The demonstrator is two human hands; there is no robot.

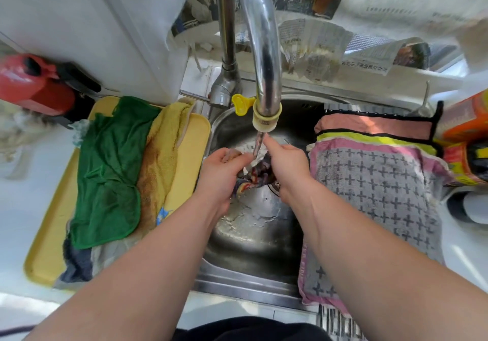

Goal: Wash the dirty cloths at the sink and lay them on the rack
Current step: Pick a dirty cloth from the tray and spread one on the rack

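1. On the left of the counter, the yellow tray [45,248] holds the waiting pile: a green cloth [108,171] on top, a stained yellow towel [161,150] beside it and a dark blue cloth [76,261] peeking out underneath. These look unwashed, so by my reckoning the job is somewhere in the middle.
2. Into the steel sink [253,235] now. The left hand [221,171] has its fingers curled round one end of a dark patterned cloth [257,174].
3. That cloth is the one in play. It's bunched up, low in the basin, directly under the water stream [258,145] from the tap spout [264,50]. Its long axis runs across from one hand to the other, with a tail hanging toward the drain.
4. The right hand [286,163] grips the other end, one finger lifted up toward the stream. Both hands are on the cloth, close together.
5. Over the right of the basin, the rack [334,323] carries a grey cross-patterned cloth [375,182], with a pink cloth [375,126] behind it.
6. Here's the relation that matters: the rack lies to the right of the hands, and the right hand is nearer to it. I'd judge the cloth travels rightward once rinsed and wrung, led by that hand. Free space on the rack looks tight.
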